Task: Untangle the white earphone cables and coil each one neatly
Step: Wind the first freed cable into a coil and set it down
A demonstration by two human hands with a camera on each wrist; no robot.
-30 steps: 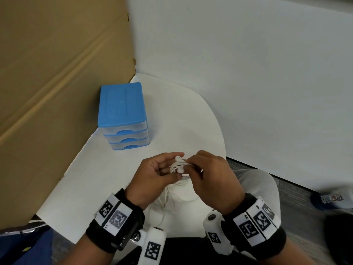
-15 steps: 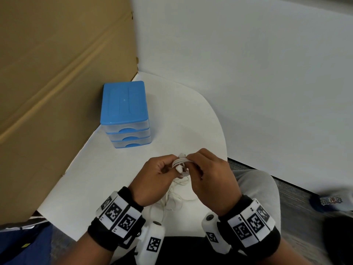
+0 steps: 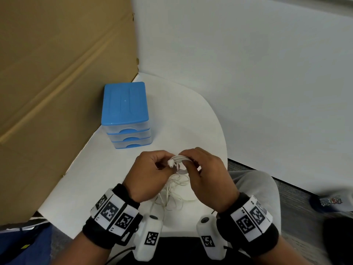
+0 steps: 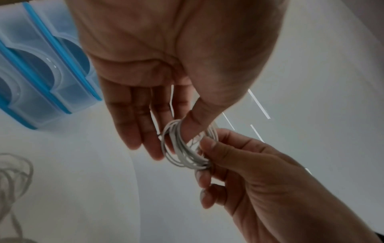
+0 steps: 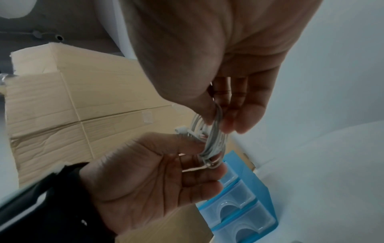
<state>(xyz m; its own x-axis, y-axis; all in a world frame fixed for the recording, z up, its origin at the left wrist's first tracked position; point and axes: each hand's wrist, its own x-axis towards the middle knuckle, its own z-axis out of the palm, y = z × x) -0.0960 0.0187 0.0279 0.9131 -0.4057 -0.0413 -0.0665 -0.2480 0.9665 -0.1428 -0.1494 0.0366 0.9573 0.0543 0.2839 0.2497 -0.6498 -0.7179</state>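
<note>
both hands hold one coil point(image 3: 179, 159) above the table point(image 3: 118, 176). left hand point(image 3: 147, 175) has its thumb through the loops, fingers loosely extended; right hand point(image 3: 208, 178) pinches the bundle. risk: a relaxed pinch lets loops spring open. loose cable point(image 3: 172, 196) lies tangled below.

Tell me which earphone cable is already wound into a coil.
The coiled cable, held up between the left hand and right hand. The loose cable lies in a tangle on the table beneath them.
</note>
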